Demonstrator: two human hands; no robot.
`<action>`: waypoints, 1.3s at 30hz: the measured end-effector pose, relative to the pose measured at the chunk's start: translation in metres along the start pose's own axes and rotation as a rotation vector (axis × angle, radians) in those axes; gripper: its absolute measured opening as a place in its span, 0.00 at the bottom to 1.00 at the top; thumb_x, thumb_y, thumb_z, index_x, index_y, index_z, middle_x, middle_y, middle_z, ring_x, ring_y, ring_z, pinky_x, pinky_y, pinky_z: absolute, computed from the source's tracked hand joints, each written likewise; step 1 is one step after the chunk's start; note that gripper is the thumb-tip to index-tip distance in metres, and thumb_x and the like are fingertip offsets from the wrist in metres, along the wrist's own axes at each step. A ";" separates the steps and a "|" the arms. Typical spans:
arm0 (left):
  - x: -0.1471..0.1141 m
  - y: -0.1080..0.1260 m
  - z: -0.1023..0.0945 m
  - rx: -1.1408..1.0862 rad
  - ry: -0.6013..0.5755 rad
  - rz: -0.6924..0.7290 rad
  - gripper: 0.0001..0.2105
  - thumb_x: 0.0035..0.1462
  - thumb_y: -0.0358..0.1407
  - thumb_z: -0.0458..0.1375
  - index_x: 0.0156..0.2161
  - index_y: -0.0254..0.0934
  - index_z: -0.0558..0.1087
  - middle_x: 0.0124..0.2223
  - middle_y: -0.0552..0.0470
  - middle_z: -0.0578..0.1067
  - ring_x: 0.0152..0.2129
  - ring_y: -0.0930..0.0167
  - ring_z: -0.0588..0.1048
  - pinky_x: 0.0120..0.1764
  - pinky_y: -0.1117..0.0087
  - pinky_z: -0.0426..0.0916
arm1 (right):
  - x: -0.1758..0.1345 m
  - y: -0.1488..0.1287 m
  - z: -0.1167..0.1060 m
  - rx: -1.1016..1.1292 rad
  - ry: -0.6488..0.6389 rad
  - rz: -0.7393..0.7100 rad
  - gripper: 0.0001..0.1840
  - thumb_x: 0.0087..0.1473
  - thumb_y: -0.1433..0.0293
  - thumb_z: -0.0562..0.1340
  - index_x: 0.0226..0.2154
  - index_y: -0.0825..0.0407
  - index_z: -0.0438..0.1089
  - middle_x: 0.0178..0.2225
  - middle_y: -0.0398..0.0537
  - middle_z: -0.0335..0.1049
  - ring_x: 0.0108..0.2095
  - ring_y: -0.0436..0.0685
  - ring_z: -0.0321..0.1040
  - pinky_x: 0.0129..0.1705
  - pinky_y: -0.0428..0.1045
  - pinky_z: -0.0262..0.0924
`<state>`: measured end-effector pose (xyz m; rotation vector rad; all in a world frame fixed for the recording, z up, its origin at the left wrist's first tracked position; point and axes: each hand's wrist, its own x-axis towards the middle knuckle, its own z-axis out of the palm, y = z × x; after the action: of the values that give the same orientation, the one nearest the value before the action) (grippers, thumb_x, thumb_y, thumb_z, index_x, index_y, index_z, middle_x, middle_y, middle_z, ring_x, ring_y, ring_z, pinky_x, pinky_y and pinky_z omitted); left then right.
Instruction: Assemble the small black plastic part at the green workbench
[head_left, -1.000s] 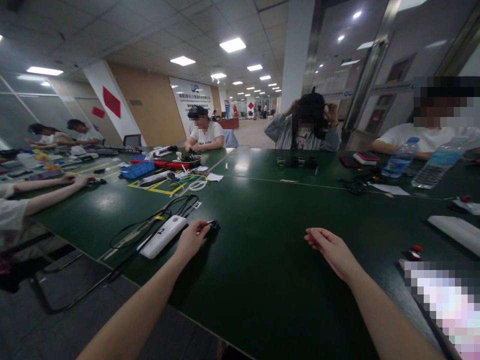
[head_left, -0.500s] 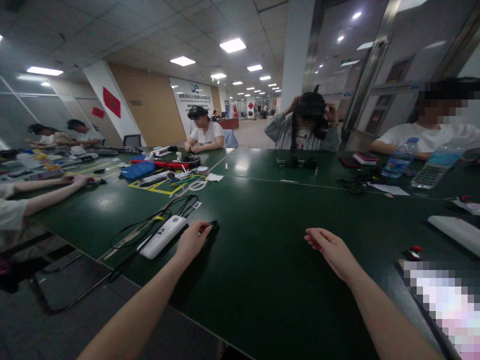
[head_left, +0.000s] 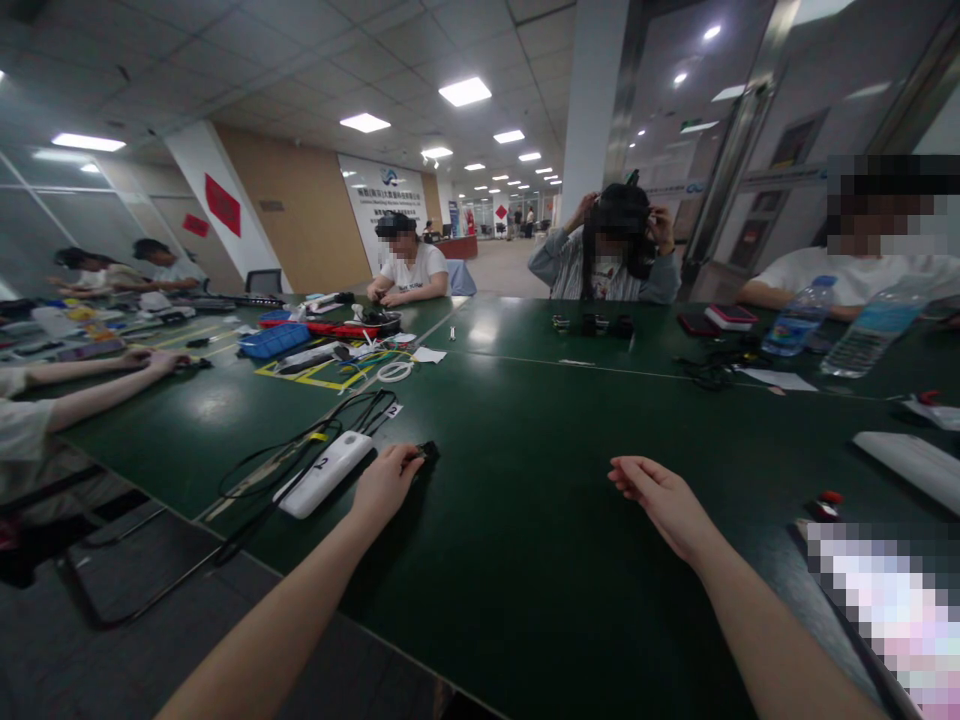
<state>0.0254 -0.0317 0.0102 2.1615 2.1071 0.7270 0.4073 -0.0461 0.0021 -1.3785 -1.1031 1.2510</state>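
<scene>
At the centre-left of the green table (head_left: 517,520), my left hand (head_left: 386,483) is closed in a pinch on a small dark object (head_left: 428,452). Its kind cannot be made out, as the fingers cover part of it. A white power bank-like block (head_left: 326,475) marked "2" lies just left of that hand. Further right, my right hand (head_left: 656,495) is held over the table with its fingers together and curled. No object shows in it.
Black cables (head_left: 289,440) run around the white block. Behind them are a blue basket (head_left: 274,341) and coloured wires. Water bottles (head_left: 799,315) stand at the right, near a small red-topped item (head_left: 828,504) and a pixelated screen (head_left: 885,600). Several people sit around the table.
</scene>
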 end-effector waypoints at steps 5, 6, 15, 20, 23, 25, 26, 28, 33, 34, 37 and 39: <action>-0.002 0.006 -0.003 0.048 0.000 -0.010 0.12 0.54 0.41 0.47 0.37 0.38 0.68 0.40 0.49 0.71 0.33 0.69 0.71 0.34 0.71 0.64 | 0.000 0.001 -0.001 -0.001 0.008 -0.001 0.17 0.45 0.57 0.59 0.36 0.49 0.70 0.34 0.49 0.69 0.37 0.59 0.63 0.39 0.54 0.59; -0.003 0.007 -0.003 0.055 -0.003 -0.014 0.12 0.54 0.41 0.47 0.38 0.38 0.68 0.40 0.50 0.71 0.33 0.69 0.71 0.33 0.71 0.64 | 0.000 0.000 -0.001 -0.001 0.011 0.003 0.17 0.45 0.57 0.59 0.35 0.49 0.70 0.34 0.49 0.69 0.37 0.59 0.63 0.39 0.54 0.59; -0.004 0.012 -0.007 0.164 -0.048 0.009 0.12 0.56 0.41 0.45 0.40 0.40 0.67 0.42 0.51 0.71 0.33 0.69 0.71 0.31 0.71 0.63 | 0.000 -0.001 0.001 0.015 0.008 0.003 0.17 0.44 0.57 0.59 0.35 0.49 0.71 0.33 0.48 0.70 0.36 0.58 0.64 0.38 0.53 0.59; -0.004 0.016 -0.008 0.242 -0.086 -0.006 0.13 0.57 0.40 0.44 0.41 0.38 0.66 0.42 0.49 0.71 0.33 0.68 0.71 0.32 0.71 0.63 | 0.000 0.000 0.001 0.009 0.001 -0.003 0.17 0.45 0.57 0.59 0.35 0.49 0.70 0.33 0.48 0.69 0.36 0.58 0.63 0.38 0.53 0.58; -0.004 0.016 -0.007 0.254 -0.098 0.007 0.12 0.56 0.39 0.45 0.41 0.38 0.66 0.43 0.48 0.70 0.35 0.68 0.71 0.34 0.70 0.63 | -0.002 -0.002 0.001 0.007 -0.002 0.005 0.17 0.45 0.57 0.59 0.35 0.49 0.70 0.33 0.48 0.69 0.37 0.58 0.63 0.39 0.53 0.58; -0.004 0.016 -0.007 0.245 -0.102 0.015 0.12 0.56 0.38 0.45 0.41 0.37 0.66 0.42 0.48 0.70 0.36 0.68 0.71 0.36 0.70 0.63 | -0.003 -0.004 0.001 0.008 -0.001 0.014 0.16 0.45 0.57 0.59 0.35 0.49 0.70 0.33 0.48 0.69 0.37 0.58 0.63 0.39 0.53 0.58; -0.003 0.015 -0.007 0.240 -0.103 0.018 0.12 0.56 0.38 0.46 0.41 0.37 0.66 0.43 0.48 0.70 0.36 0.69 0.70 0.37 0.70 0.63 | -0.003 -0.004 0.001 0.008 0.000 0.018 0.17 0.45 0.57 0.59 0.35 0.49 0.70 0.33 0.48 0.69 0.37 0.58 0.63 0.39 0.53 0.58; -0.003 0.014 -0.007 0.234 -0.103 0.021 0.12 0.56 0.37 0.46 0.42 0.37 0.66 0.43 0.48 0.69 0.36 0.69 0.70 0.38 0.71 0.63 | -0.003 -0.005 0.001 0.006 0.002 0.022 0.17 0.45 0.57 0.59 0.35 0.49 0.70 0.33 0.48 0.69 0.37 0.58 0.63 0.39 0.53 0.58; -0.003 0.013 -0.007 0.229 -0.082 0.030 0.12 0.56 0.37 0.45 0.41 0.36 0.67 0.43 0.47 0.69 0.36 0.69 0.70 0.38 0.70 0.63 | -0.002 -0.003 0.001 0.004 0.007 0.015 0.17 0.44 0.57 0.59 0.35 0.49 0.70 0.33 0.48 0.69 0.37 0.59 0.64 0.39 0.53 0.59; -0.003 0.013 -0.007 0.219 -0.075 0.035 0.12 0.56 0.37 0.45 0.40 0.36 0.67 0.42 0.47 0.69 0.35 0.68 0.70 0.38 0.70 0.63 | -0.002 -0.003 0.001 0.005 0.007 0.014 0.17 0.44 0.56 0.59 0.35 0.49 0.70 0.33 0.48 0.69 0.37 0.59 0.64 0.39 0.53 0.59; -0.002 0.012 -0.006 0.187 -0.058 0.046 0.12 0.56 0.38 0.44 0.38 0.35 0.68 0.40 0.46 0.70 0.35 0.67 0.70 0.38 0.68 0.63 | -0.003 -0.004 0.001 0.006 0.008 0.014 0.18 0.44 0.56 0.59 0.35 0.49 0.71 0.33 0.48 0.70 0.37 0.59 0.64 0.39 0.53 0.59; -0.001 0.010 -0.005 0.178 -0.056 0.053 0.12 0.56 0.37 0.45 0.38 0.35 0.68 0.39 0.45 0.71 0.36 0.66 0.70 0.39 0.67 0.63 | -0.004 -0.006 0.001 0.004 0.011 0.014 0.18 0.43 0.56 0.59 0.34 0.49 0.71 0.33 0.49 0.70 0.37 0.59 0.64 0.38 0.53 0.59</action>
<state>0.0328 -0.0345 0.0174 2.3045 2.1703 0.4922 0.4060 -0.0487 0.0081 -1.3904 -1.0843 1.2536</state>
